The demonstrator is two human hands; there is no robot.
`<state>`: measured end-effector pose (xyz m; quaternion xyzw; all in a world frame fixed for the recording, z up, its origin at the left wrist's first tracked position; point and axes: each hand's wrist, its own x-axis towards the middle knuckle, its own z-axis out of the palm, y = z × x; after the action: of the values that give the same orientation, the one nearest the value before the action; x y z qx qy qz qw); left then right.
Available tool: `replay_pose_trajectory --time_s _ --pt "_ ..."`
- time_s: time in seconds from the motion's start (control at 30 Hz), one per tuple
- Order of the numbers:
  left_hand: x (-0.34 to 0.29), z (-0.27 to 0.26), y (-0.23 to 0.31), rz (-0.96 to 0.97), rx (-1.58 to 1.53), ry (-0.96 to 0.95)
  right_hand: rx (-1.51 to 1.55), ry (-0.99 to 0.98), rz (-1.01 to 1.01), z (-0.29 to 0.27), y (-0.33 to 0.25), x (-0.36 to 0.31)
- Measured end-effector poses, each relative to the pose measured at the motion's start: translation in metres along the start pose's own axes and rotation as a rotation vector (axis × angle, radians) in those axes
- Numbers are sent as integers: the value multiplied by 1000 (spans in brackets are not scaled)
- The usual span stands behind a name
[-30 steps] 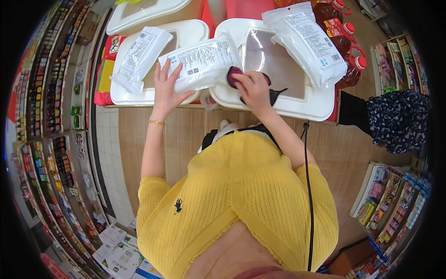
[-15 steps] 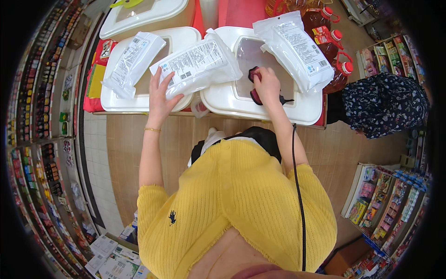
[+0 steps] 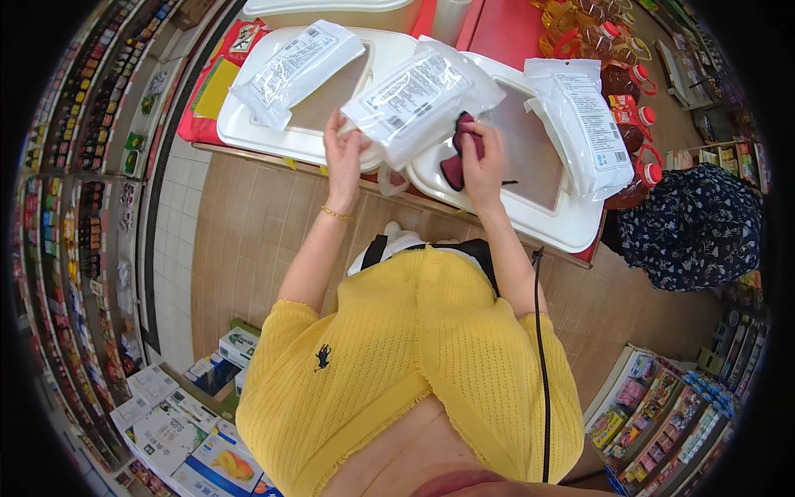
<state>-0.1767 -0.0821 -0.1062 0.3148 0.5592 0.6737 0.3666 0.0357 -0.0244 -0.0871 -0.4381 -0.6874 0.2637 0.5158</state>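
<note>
A white plastic package [image 3: 418, 95] with printed labelling lies tilted across two white-rimmed container lids. My left hand [image 3: 345, 149] is at its lower left corner, fingers curled around the plastic. My right hand [image 3: 483, 161] is closed around a dark red and black tool [image 3: 452, 171] with two rounded ends. A thin dark tip shows beyond the hand on the right; the palm hides the middle, so I cannot make out its kind. This tool is beside the package's right side. A second white package [image 3: 302, 70] rests on the left lid [image 3: 240, 132], a third [image 3: 584, 132] on the right lid [image 3: 546, 228].
Bottles of amber and dark liquid with red caps [image 3: 646, 116] stand along the right. Beyond them is a person in a dark patterned garment [image 3: 691, 228]. Shelves of goods [image 3: 83, 207] line the left, and boxes [image 3: 186, 439] are stacked behind me on the left.
My left hand has gone from lying spread on the middle package to gripping its corner, and the package is more tilted. My right hand has brought the tool closer to it. The view has turned.
</note>
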Motion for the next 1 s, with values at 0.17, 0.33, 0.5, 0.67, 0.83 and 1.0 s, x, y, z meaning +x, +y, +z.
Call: replay_pose_trajectory --time_s 0.17,0.33,0.5,0.67,0.83,1.0 --pt "-8 6 -11 -153 -38 -9 26 -227 -14 40 -12 -15" --pt "11 -22 -1 46 511 86 -231 -449 -191 8 -8 -47" --pt "49 -31 4 -116 382 -183 -361 -238 -83 -36 12 -50" --pt "48 -20 0 -130 505 -472 -457 -119 -48 -50 44 -56" --pt "31 2 -4 -167 285 -197 -469 -91 -151 -45 50 -54" --pt "14 28 13 102 48 83 -403 -95 -128 -47 51 -53"
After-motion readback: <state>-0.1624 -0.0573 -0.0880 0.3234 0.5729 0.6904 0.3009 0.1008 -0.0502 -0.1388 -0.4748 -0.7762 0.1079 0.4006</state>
